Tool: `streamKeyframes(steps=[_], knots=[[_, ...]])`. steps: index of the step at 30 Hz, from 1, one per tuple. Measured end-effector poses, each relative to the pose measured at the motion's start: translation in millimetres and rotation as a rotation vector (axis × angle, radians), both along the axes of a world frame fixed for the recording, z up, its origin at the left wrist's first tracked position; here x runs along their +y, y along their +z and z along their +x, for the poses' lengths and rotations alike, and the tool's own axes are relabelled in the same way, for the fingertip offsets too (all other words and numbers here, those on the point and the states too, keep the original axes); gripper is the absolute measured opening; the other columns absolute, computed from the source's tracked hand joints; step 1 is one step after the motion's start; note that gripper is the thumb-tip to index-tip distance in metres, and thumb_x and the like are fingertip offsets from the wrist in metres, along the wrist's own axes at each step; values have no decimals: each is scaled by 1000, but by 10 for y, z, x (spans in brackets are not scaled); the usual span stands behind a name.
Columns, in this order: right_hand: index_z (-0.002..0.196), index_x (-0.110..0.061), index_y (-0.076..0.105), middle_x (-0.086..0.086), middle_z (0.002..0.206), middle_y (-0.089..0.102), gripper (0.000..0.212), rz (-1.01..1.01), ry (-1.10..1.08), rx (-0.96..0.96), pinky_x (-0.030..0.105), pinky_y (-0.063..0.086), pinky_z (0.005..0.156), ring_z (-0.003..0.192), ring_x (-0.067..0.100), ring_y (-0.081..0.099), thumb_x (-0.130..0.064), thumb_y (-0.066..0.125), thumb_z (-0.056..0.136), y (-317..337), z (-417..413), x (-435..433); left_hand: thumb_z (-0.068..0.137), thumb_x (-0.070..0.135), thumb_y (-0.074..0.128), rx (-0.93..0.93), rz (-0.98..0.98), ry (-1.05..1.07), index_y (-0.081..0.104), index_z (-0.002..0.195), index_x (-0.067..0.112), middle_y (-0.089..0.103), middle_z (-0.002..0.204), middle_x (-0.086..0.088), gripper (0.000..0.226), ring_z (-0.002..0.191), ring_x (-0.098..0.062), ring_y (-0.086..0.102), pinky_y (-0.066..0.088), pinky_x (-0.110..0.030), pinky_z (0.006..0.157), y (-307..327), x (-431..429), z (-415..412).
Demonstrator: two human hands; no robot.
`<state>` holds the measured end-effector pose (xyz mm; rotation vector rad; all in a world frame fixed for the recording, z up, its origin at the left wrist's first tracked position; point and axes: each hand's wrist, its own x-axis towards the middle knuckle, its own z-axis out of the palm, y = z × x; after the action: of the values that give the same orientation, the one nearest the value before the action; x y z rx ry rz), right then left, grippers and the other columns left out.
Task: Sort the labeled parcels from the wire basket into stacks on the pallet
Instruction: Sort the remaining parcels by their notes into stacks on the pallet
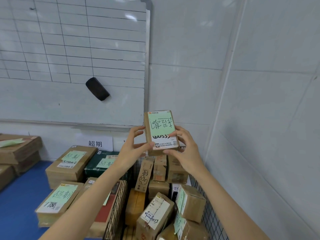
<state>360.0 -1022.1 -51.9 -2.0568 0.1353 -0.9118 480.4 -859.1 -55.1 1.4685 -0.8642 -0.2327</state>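
Left hand (132, 151) and right hand (186, 150), raised over the basket (116, 213), grip one parcel (161, 135) by its sides. It is a slim brown carton, upright, with a pale green label (160, 123) on its face, handwritten in black.

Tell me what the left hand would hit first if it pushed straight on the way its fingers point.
The left hand would meet the parcel it grips, shared with the right hand. Beyond that, probably the white wall, though depth is unclear.
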Motion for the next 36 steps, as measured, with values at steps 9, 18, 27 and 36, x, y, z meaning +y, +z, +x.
streamKeyframes(steps=[9,18,27,36], knots=[[107,-40,57,-37,137,37,50,4,88,61,22,55,91,122,-15,41,-5,80,78,-9,-35,45,72,42,83,89,-33,-52,38,130,59,50,135,18,75,111,-5,60,59,-34,80,108,110,254],[118,-40,45,-21,133,53,59,57,-106,-7,28,53,91,118,1,55,-27,84,76,-30,-9,59,79,4,76,120,-169,56,37,119,43,46,139,6,69,105,-17,67,60,-39,81,61,101,245],[130,-37,43,-20,139,49,71,46,-81,29,38,51,99,125,4,51,-33,86,74,-37,39,131,80,11,79,100,-217,199,24,126,33,46,127,15,75,99,-6,68,55,-39,93,3,-25,105],[134,-42,34,-38,129,40,77,71,-58,-17,14,46,86,112,-25,44,-22,83,78,3,60,87,67,44,84,102,-115,198,38,122,48,55,132,8,72,126,-18,51,41,-48,107,-58,-32,83]])
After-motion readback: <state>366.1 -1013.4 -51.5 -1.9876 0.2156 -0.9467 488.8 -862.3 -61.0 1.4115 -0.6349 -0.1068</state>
